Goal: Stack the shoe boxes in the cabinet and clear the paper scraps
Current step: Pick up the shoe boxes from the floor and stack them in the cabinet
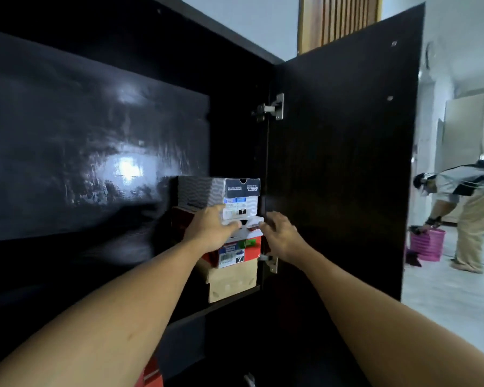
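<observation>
You are pressing your left hand [210, 230], fingers fairly straight, against the front of the red shoe box [256, 245]. It is sitting on the cabinet shelf [229, 300] between the grey shoe box [204, 191] above and the brown shoe box [235, 280] below. Your right hand [281, 233] is touching its white lid's right corner with curled fingers; I cannot tell whether it is gripping. Farther right, a person [470, 208] is bending over a pink basket [428, 244].

The cabinet door [341, 163] is dark board with a faint wood grain and a matt face, while the wide panel [95, 141] on the left is glossy and reflects the light in smeared patches. The hinge [277, 107] is bare grey metal. The top box [204, 191] is printed cardboard with a wavy pattern, the red box [252, 247] carries a smooth paper label [231, 257], and the brown box [232, 283] is plain, matt cardboard. The pink basket [428, 244] looks like plastic; the floor [444, 303] shines.
</observation>
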Demonstrator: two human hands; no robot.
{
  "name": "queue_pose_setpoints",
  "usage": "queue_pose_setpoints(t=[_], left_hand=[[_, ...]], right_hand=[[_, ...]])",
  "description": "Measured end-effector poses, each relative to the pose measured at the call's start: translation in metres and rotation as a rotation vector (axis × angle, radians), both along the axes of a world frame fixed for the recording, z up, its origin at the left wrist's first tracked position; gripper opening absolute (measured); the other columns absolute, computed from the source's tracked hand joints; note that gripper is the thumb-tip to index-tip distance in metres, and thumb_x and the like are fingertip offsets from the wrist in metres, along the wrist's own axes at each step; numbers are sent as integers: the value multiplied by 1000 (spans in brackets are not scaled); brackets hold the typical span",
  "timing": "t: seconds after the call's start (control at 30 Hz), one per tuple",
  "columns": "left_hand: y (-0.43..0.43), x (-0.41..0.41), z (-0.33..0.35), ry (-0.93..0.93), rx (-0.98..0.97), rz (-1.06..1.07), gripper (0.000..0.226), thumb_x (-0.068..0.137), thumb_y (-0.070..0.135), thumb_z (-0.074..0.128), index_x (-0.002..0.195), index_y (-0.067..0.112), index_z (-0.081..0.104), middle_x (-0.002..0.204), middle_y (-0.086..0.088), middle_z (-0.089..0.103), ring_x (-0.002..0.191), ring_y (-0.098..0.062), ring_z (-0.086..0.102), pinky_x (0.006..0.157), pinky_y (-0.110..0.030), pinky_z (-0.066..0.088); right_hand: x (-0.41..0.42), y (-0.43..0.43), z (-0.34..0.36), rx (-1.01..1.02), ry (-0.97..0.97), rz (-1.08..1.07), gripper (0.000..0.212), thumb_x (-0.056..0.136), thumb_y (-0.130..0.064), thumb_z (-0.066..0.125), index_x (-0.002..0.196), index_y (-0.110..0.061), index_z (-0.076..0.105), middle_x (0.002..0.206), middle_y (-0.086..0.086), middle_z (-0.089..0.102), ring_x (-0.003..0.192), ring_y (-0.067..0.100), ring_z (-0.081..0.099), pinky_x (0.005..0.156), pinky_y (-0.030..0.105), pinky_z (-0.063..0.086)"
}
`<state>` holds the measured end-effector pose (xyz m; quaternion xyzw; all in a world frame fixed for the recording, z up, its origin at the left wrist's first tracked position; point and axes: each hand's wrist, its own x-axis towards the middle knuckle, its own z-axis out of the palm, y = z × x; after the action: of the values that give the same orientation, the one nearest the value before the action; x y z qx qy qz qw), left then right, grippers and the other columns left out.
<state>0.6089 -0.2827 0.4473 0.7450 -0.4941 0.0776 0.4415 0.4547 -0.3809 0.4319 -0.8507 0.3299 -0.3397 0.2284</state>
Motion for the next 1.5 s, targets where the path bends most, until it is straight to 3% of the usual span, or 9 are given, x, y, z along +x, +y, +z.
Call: queue_pose_setpoints(t=[0.1, 0.33, 0.53, 0.7, 0.9, 1.07, 1.23, 1.33, 1.5], left_hand=[[23, -33, -1, -8, 59, -27, 70, 80, 51, 74, 141, 23, 53, 141, 0, 57, 126, -21, 55, 103, -37, 47], [63, -159, -5, -4, 91, -205, 64, 83, 48, 74, 138, 21, 56, 136, -4, 61, 124, -22, 57, 101, -29, 43], [87, -283, -53, 110, 142, -397, 67, 83, 52, 73, 139, 20, 55, 137, -4, 60, 123, -24, 57, 96, -30, 44], [105, -381, -117, 262, 149, -501, 64, 85, 43, 75, 138, 12, 56, 136, -8, 60, 123, -25, 58, 100, -35, 49], [111, -465, -196, 266, 314, -633, 62, 86, 46, 72, 137, 14, 55, 137, -6, 60, 122, -25, 57, 94, -35, 48], [107, -531, -208, 330, 378, -795, 65, 84, 41, 74, 138, 13, 54, 132, -9, 62, 121, -27, 58, 99, -35, 48], [101, -595, -209, 280, 408, -933, 62, 82, 45, 75, 134, 16, 58, 130, -6, 64, 116, -24, 60, 95, -31, 48], [100, -622, -220, 227, 442, -977, 61, 82, 45, 76, 131, 14, 59, 127, -6, 65, 113, -24, 62, 87, -28, 46], [90, -667, -253, 87, 493, -1041, 49, 82, 45, 74, 119, 16, 63, 118, -7, 68, 104, -27, 63, 93, -43, 53]], right_hand=[[-45, 24, 3, 36, -24, -24, 62, 100, -48, 46, 152, -18, 32, 162, 6, 23, 149, 27, 22, 121, 47, 24], [-193, 96, 3, 48, 9, -158, 64, 100, -44, 51, 153, -17, 30, 160, 6, 27, 145, 23, 31, 118, 34, 27], [-352, 154, -29, 88, 86, -361, 64, 97, -43, 54, 150, -10, 36, 145, 14, 46, 134, 29, 45, 111, 38, 37], [-467, 190, -62, 124, 91, -560, 66, 98, -42, 54, 153, -14, 30, 157, 12, 32, 143, 29, 35, 116, 43, 33], [-559, 222, -116, 197, 165, -729, 69, 98, -44, 55, 154, -14, 28, 158, 14, 31, 143, 30, 34, 115, 43, 32], [-616, 240, -150, 296, 233, -825, 73, 96, -43, 58, 155, -14, 24, 159, 15, 29, 142, 30, 36, 116, 44, 32], [-682, 266, -156, 338, 262, -942, 79, 93, -43, 63, 155, -14, 23, 159, 14, 30, 141, 28, 38, 116, 39, 32], [-726, 289, -157, 349, 212, -1042, 79, 92, -45, 64, 154, -13, 27, 155, 15, 37, 129, 24, 49, 109, 36, 38], [-787, 310, -202, 416, 293, -1129, 72, 94, -35, 65, 152, -7, 32, 153, 17, 40, 138, 29, 43, 111, 34, 35]])
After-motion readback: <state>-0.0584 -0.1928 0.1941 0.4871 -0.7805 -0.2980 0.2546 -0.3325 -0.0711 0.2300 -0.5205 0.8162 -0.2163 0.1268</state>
